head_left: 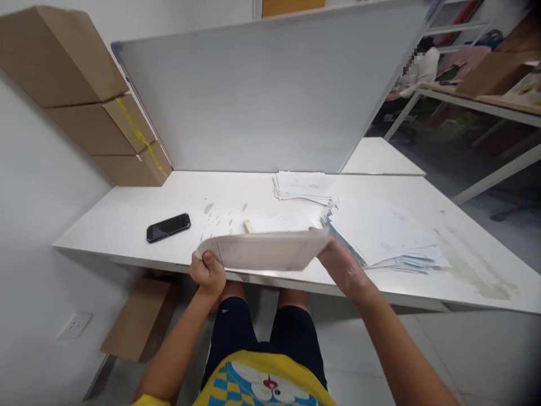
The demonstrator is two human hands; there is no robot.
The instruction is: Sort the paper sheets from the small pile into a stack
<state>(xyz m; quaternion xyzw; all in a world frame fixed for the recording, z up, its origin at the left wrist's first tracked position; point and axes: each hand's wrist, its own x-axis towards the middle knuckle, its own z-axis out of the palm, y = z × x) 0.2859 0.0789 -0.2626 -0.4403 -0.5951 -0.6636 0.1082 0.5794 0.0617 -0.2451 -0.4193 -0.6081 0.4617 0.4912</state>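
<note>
A thin stack of white paper sheets is held up at the table's front edge, tilted so that its face shows only as a narrow band. My left hand is closed on its left end, thumb on the near side. At the opposite end my right hand grips the sheets' right edge, most of its fingers hidden behind the paper. A small beige block lies just beyond the held sheets. To the right, a spread pile of papers rests on the table, and a smaller paper stack lies farther back.
On the white table, a black phone lies at left. Stacked cardboard boxes stand at back left, beside an upright white board. Another box sits below the table. A person is in the background at right.
</note>
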